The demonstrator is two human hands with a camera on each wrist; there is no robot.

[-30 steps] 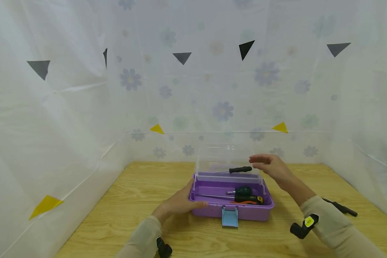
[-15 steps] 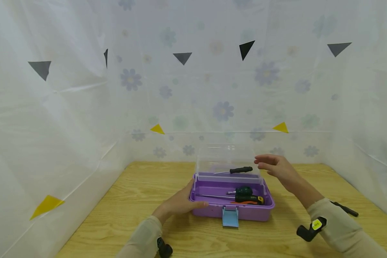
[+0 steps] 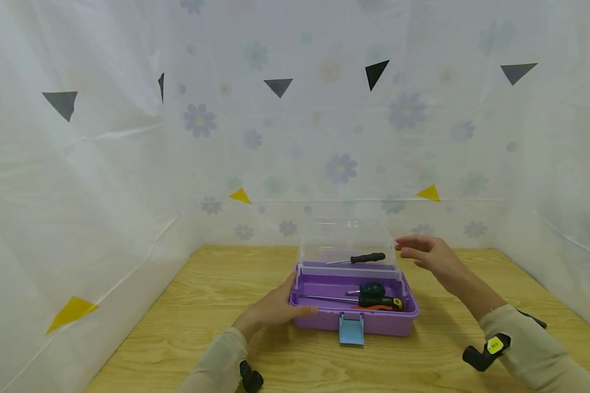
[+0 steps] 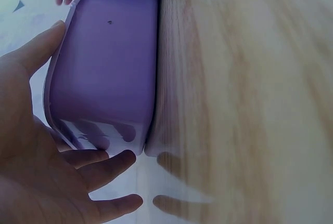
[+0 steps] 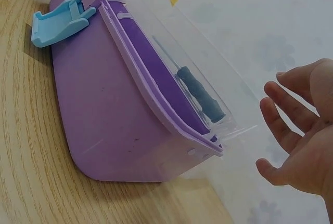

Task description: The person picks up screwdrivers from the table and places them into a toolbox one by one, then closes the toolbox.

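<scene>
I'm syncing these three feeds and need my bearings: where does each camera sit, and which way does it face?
Head: worn on the head, facing forward and down at the purple toolbox on the wooden table; both hands and sleeves show.
Left wrist: low beside the toolbox's end wall; left hand rests on it.
Right wrist: looks along the toolbox front toward the clear lid; right hand hangs open beside the lid.
All views share the toolbox; the blue latch shows in each.
</scene>
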